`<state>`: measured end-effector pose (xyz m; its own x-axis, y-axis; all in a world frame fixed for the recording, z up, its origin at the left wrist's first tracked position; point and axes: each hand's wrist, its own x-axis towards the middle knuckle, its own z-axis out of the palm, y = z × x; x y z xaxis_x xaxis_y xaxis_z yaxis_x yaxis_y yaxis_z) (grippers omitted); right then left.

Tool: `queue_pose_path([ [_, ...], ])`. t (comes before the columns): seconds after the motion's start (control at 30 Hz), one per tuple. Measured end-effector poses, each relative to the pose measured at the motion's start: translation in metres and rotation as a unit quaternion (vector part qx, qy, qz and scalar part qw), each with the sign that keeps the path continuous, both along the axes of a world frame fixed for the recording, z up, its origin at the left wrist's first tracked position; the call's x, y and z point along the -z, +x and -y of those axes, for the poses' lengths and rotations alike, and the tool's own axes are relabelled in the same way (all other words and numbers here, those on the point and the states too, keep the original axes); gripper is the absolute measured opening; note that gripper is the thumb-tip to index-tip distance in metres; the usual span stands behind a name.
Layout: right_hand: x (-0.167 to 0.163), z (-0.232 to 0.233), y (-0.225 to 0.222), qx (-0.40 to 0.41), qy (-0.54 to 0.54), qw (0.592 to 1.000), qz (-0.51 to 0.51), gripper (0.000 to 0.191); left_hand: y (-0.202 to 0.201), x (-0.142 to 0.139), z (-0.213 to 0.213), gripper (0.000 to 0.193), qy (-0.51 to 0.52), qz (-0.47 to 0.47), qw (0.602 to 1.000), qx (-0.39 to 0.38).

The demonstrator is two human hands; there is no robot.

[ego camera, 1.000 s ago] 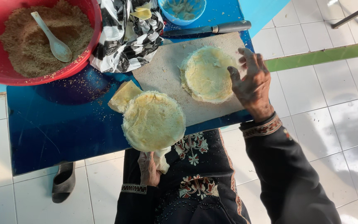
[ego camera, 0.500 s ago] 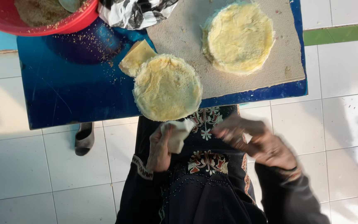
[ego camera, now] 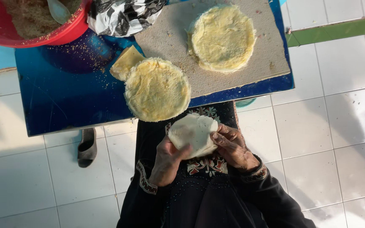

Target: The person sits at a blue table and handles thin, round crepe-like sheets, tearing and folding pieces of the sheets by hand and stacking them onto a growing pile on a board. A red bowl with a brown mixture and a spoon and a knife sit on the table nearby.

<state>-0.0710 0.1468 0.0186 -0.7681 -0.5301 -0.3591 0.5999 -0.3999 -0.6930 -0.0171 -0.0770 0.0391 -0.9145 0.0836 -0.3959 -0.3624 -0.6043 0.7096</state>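
Observation:
Both my hands hold a pale, flat piece of dough point(ego camera: 193, 134) over my lap, just below the table edge. My left hand point(ego camera: 168, 160) grips its lower left side with the thumb on top. My right hand point(ego camera: 234, 147) pinches its right edge. On the low blue table point(ego camera: 64, 105) above lies a round yellow flat cake point(ego camera: 157, 89) overhanging the front edge. A second round cake point(ego camera: 222, 37) rests on a grey board point(ego camera: 170, 42).
A red bowl point(ego camera: 43, 36) with brown crumbly filling and a spoon point(ego camera: 58, 9) stands at the table's back left. A crumpled black-and-white plastic bag point(ego camera: 121, 17) lies beside it. A yellow wedge point(ego camera: 125, 63) touches the near cake. A dark sandal point(ego camera: 87, 147) sits on the white tiled floor.
My right hand left the board and came down to my lap. Both hands now hold the dough, spread flatter than before. The view has shifted downward.

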Motion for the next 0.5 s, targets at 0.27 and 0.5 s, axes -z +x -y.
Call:
queue_pose_path([
  [0.27,-0.043,-0.006,-0.009,0.005,0.019,0.999,-0.026,0.022,0.008,0.000,-0.010,0.044,-0.094,-0.088,0.992,0.012],
  [0.5,-0.102,-0.023,-0.042,0.024,0.128,0.983,-0.128,0.022,0.007,-0.002,-0.009,0.058,-0.089,-0.095,0.991,0.030],
])
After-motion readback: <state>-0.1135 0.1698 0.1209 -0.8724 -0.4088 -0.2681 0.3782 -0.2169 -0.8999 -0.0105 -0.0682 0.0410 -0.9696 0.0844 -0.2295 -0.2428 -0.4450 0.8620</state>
